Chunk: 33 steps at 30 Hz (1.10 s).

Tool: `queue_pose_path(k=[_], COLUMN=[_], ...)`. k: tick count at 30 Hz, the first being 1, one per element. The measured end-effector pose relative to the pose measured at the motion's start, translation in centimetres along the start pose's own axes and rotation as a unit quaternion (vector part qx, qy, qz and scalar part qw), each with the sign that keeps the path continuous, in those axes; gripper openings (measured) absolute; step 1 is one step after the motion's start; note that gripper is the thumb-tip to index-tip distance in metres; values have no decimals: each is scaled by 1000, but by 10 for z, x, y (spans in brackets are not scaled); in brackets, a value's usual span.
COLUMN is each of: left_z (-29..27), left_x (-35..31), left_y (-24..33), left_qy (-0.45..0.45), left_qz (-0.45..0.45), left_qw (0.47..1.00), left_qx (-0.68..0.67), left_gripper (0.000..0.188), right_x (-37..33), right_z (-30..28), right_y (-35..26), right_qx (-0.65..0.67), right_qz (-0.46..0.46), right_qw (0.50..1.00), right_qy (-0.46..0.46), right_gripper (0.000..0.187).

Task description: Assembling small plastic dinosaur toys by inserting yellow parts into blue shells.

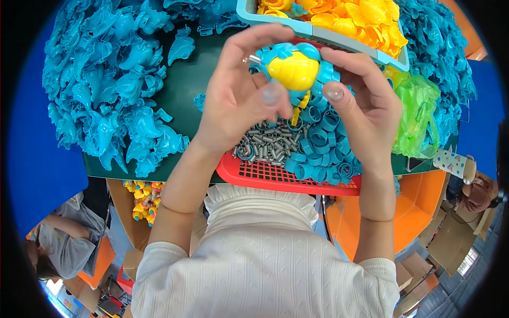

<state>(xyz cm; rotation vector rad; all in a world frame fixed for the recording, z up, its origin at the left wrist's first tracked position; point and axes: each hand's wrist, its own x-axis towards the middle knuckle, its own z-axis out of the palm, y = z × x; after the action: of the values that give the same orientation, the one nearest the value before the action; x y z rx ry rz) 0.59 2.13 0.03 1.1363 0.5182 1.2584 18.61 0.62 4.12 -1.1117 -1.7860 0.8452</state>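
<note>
A blue plastic toy piece with a glossy, ribbed yellow front is held up between my two hands over a red basket. My left hand curls around its left side, the index finger over the top and the blurred thumb below. My right hand grips its right side between thumb and fingers. A small metal pin sticks out at the left of the piece. Narrow yellow strips show just beneath it. In the basket lie metal cylinders and blue plastic rings.
Heaps of blue plastic shells cover the table's left and another blue heap its right. A grey-blue tray of yellow shells stands behind the basket. A green plastic bag lies right. A seated person is at lower left.
</note>
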Motion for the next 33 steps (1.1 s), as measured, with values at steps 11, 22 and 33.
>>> queue_pose_path(k=[11, 22, 33], left_z=[10, 6, 5], left_x=[-8, -9, -10], left_y=[2, -1, -1], left_qy=[-14, 49, 80], left_qz=[28, 23, 43], left_qw=[993, 987, 964], left_qx=[118, 153, 251], left_gripper=[45, 38, 39], right_x=[-12, -11, -14], right_z=[14, 5, 22], right_y=[2, -6, -2], right_qx=[111, -40, -99], right_qz=[-22, -9, -67], right_qw=[993, 996, 992], right_qy=[-25, -83, -38], right_gripper=[33, 43, 48])
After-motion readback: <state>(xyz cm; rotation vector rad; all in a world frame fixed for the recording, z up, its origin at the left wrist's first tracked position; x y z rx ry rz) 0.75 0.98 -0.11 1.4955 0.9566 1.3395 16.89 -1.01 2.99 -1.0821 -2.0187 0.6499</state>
